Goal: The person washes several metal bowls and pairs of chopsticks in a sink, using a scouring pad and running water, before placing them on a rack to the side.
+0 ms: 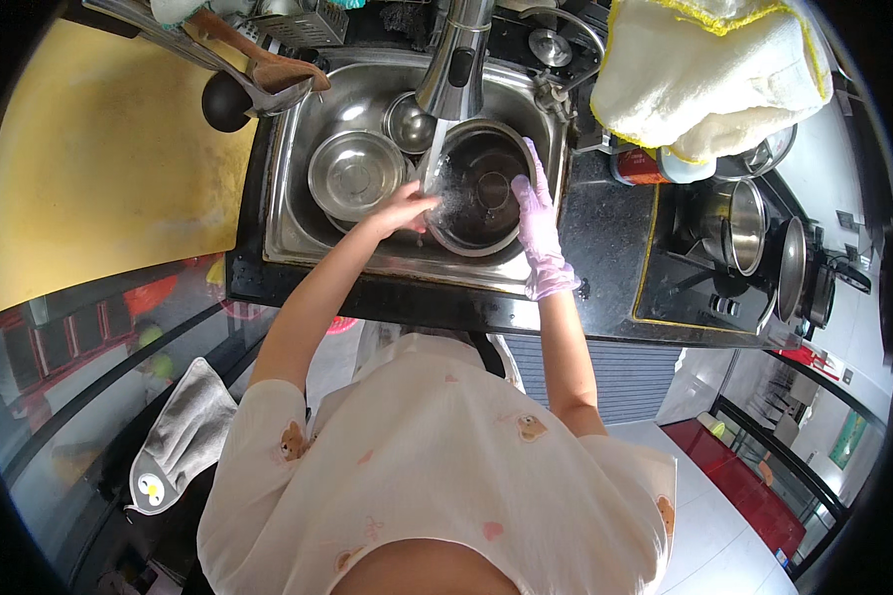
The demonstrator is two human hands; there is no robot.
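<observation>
Water runs from the metal faucet (458, 74) into a round dark-bottomed metal pot (484, 186) in the stainless steel sink (286, 216). At the pot's left rim is my bare left hand (405, 208), its fingertips by the splashing water; its grip is unclear. My right hand (536, 216), in a pink-purple rubber glove, lies along the pot's right rim, thumb inside and fingers outside. To the left sits a metal bowl (357, 175), and behind, between bowl and pot, a smaller metal bowl (411, 125).
A yellow cutting board (119, 163) stands left of the sink; a wooden spatula (268, 63) and a ladle (271, 97) reach over the sink's back left corner. White towels (707, 74) hang at the back right. Pots (744, 227) and a lid (791, 269) stand by the cooktop at right.
</observation>
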